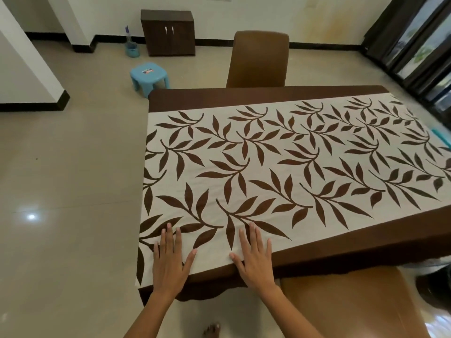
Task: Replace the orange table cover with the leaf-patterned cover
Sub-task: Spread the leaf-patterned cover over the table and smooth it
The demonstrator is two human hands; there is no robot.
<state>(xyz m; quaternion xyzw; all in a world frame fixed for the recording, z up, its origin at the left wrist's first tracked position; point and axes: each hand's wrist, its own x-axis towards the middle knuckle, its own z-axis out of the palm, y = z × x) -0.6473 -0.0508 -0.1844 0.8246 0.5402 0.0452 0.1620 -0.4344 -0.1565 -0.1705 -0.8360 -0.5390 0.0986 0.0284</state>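
Leaf-patterned cover (280, 162) on table, between 2 chairs (258, 59).

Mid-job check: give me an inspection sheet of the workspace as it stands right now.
Surface: table fully draped, top not visible.
Job's things: leaf-patterned cover spread flat over the table; orange cover nothing seen.
Clutter: nothing seen on the cover.
Hands: left hand and right hand flat, fingers straight, pressing the cover near its near corner.
Cables: nothing seen.
Surroundings: brown chair at far side, another chair at near side, blue stool, dark cabinet, tiled floor.
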